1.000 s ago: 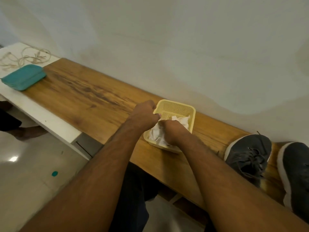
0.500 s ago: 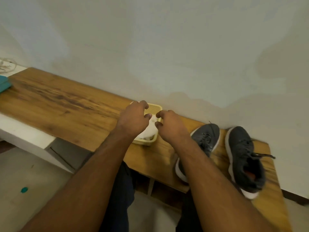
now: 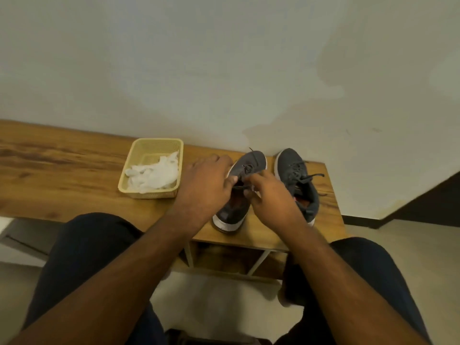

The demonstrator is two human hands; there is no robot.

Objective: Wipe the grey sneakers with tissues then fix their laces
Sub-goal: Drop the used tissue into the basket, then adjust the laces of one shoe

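Both hands have left the tissues (image 3: 154, 176) in the basket (image 3: 139, 192); the left hand (image 3: 204, 186) and right hand (image 3: 271, 195) now pinch the left sneaker (image 3: 245, 168)'s laces (image 3: 245, 186), so lace-fixing seems begun.

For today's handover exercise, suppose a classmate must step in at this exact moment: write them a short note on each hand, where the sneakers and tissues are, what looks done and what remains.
Left hand: on the left grey sneaker, fingers at its lace.
Right hand: pinching that sneaker's lace near the tongue.
Right grey sneaker: beside it on the wooden bench, untouched, laces loose.
Tissues: crumpled in the yellow basket, left of the sneakers.
Done: neither hand holds a tissue; whether wiping is finished cannot be told.
Left: fix the laces on both sneakers.
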